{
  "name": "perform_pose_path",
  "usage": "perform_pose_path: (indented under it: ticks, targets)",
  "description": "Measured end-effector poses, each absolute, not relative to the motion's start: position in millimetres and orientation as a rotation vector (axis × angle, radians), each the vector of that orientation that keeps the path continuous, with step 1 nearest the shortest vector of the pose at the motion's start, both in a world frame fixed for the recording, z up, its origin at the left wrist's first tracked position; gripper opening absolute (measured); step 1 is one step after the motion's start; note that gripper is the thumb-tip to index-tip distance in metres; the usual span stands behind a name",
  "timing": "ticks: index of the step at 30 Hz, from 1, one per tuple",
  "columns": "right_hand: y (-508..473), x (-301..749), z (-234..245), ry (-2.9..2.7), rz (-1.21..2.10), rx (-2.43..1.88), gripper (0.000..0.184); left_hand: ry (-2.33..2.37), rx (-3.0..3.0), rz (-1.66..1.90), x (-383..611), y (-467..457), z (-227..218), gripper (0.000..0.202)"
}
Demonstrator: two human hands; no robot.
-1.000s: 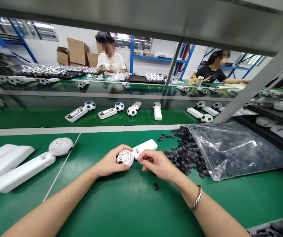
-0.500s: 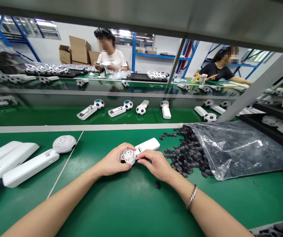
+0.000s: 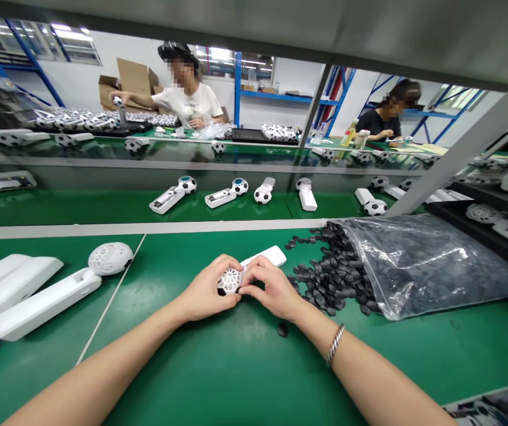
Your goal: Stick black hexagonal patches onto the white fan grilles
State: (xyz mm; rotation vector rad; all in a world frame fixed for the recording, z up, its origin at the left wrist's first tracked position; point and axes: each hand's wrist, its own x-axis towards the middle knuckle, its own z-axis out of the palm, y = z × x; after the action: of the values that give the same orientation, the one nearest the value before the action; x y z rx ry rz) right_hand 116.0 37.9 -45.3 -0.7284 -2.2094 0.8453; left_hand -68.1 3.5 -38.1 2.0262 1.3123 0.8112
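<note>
My left hand (image 3: 208,288) is wrapped round the ball end of a white football-headed housing (image 3: 229,281), its open lattice facing up. A black patch fills a recess at the ball's lower left. The white handle points up and right, partly behind my right hand (image 3: 272,289). That hand's thumb and forefinger are pinched at the ball's right edge on a small black piece, mostly hidden by the fingertips. A single loose black piece (image 3: 282,329) lies on the green table below my right wrist. Right of my hands, many black pieces (image 3: 340,269) spill from a clear plastic bag (image 3: 431,266).
More white housings (image 3: 49,302) lie at left. Beyond the pale ledge (image 3: 183,227), several football-headed units (image 3: 231,192) rest on a green surface. A slanted grey post (image 3: 453,139) and black trays (image 3: 466,222) stand at right. Two co-workers (image 3: 191,97) sit opposite.
My right fingers have moved slightly left, from beside the ball's neck onto its edge. The far units appear shifted right. One co-worker has reached an arm out to the left.
</note>
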Motion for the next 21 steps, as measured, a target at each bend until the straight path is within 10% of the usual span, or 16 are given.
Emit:
perform_pose_path:
  ticks: [21]
  targets:
    - [31,121,-44,-2.185,0.832,-0.869,0.012,1.482,1.567,1.133,-83,28,-38,0.039]
